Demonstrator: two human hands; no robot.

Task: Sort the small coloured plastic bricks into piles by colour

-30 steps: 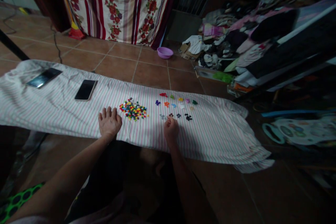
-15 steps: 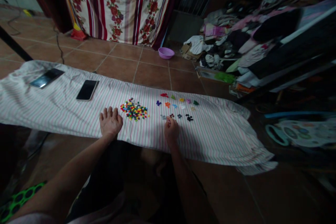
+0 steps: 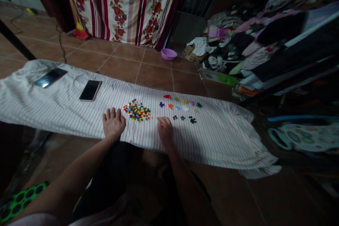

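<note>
My left hand (image 3: pixel 114 123) lies flat on the striped cloth (image 3: pixel 143 137), fingers spread, holding nothing. Just right of it is a mixed heap of small coloured pieces (image 3: pixel 137 111), too small to name exactly. My right hand (image 3: pixel 165 129) hovers over or rests on the cloth between this heap and the sorted groups. Its fingers are loosely bent and a little apart, with nothing visible in them. Small groups by colour lie beyond and right of it, including red (image 3: pixel 167 96), orange (image 3: pixel 171 106), purple (image 3: pixel 161 104), brown (image 3: pixel 175 117) and black (image 3: pixel 192 120) pieces. The hand hides the grey group.
Two dark-screened devices, a phone (image 3: pixel 90 90) and a larger one (image 3: pixel 50 77), lie on the cloth at left. Beyond its far edge, a purple basin (image 3: pixel 168 54) stands on the tiled floor. A floral curtain (image 3: pixel 119 7) hangs behind; clothes (image 3: pixel 219 42) are piled at right.
My right hand has moved left from the grey and brown groups toward the mixed heap, and its pinch has loosened. My left hand stays in place. The view has shifted slightly.
</note>
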